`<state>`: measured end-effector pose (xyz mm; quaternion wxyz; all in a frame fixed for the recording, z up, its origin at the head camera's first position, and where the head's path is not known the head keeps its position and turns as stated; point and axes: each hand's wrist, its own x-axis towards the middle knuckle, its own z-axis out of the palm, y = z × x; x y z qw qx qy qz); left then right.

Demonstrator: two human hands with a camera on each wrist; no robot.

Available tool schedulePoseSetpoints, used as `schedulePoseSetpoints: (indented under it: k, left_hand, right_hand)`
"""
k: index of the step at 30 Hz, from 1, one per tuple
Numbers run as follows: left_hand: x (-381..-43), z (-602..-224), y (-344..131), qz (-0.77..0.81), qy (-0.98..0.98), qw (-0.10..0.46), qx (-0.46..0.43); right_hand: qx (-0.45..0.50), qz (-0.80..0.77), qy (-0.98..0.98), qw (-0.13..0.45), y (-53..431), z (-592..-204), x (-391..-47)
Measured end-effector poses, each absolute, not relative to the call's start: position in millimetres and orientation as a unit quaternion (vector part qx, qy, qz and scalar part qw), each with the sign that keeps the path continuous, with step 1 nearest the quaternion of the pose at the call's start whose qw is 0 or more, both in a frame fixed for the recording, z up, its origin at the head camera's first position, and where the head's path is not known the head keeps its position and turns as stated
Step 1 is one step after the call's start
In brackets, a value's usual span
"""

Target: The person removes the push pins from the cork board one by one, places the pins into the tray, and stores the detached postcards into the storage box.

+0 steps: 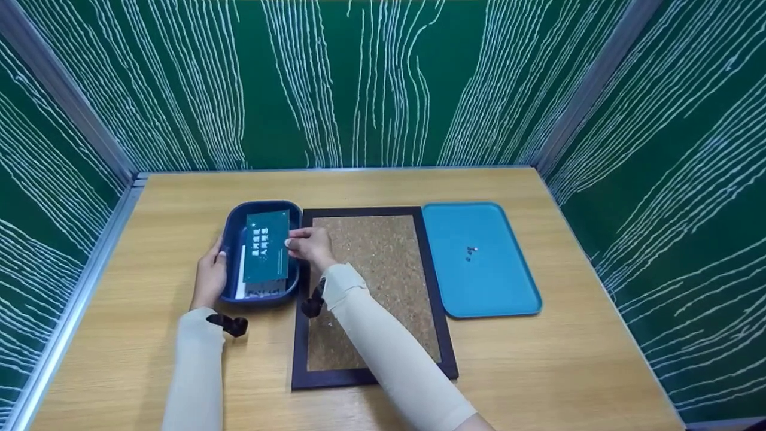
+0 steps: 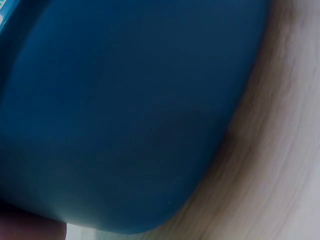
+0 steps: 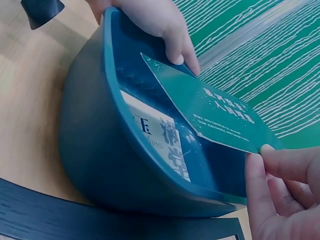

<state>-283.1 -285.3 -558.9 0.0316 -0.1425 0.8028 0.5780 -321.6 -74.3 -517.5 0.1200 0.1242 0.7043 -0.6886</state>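
Observation:
My right hand (image 1: 312, 245) pinches a green card (image 1: 267, 246) with white writing by its right edge, between thumb and fingertips. The card hangs tilted over a dark blue plastic basin (image 1: 235, 222). Along the basin's left side, my left hand (image 1: 210, 276) holds the rim, thumb on top. In the right wrist view a white printed card (image 3: 159, 137) lies inside the basin, under the green card (image 3: 197, 104). Mostly the basin's outer wall (image 2: 125, 115) fills the left wrist view.
A corkboard (image 1: 380, 281) in a dark frame lies right of the basin, beneath my right forearm. Beyond it sits a light blue tray (image 1: 497, 284) with several tiny pin-like pieces (image 1: 470, 251). Green walls with white lines (image 1: 383, 90) enclose the wooden table (image 1: 574, 359).

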Motion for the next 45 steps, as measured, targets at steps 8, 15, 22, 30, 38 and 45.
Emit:
schedulePoseSetpoints:
  k: [8,15,22,30,38,45]
  left_hand:
    - [-282.3,-560.3,-285.9,0.577,0.806,0.015,-0.131]
    - [-281.5,-559.5,-285.7,0.582,0.801,0.017,-0.135]
    - [-280.3,-560.1,-286.4,0.58,0.803,0.017,-0.137]
    - [-280.0,-559.9,-286.5,0.582,0.801,0.022,-0.141]
    - [-280.8,-561.9,-287.1,0.582,0.803,0.011,-0.132]
    - [-280.7,-561.6,-286.8,0.584,0.8,0.013,-0.133]
  right_hand:
    - [0.135,-0.682,0.708,0.122,-77.8,-522.3,-320.5]
    - [0.127,-0.671,0.722,0.111,-82.4,-524.0,-318.8]
    - [0.107,-0.648,0.747,0.1,-83.2,-525.3,-316.3]
    - [0.084,-0.639,0.758,0.102,-82.8,-526.2,-316.9]
    - [0.056,-0.621,0.774,0.108,-81.5,-525.3,-315.4]
    - [0.043,-0.615,0.78,0.108,-80.8,-523.9,-313.7]
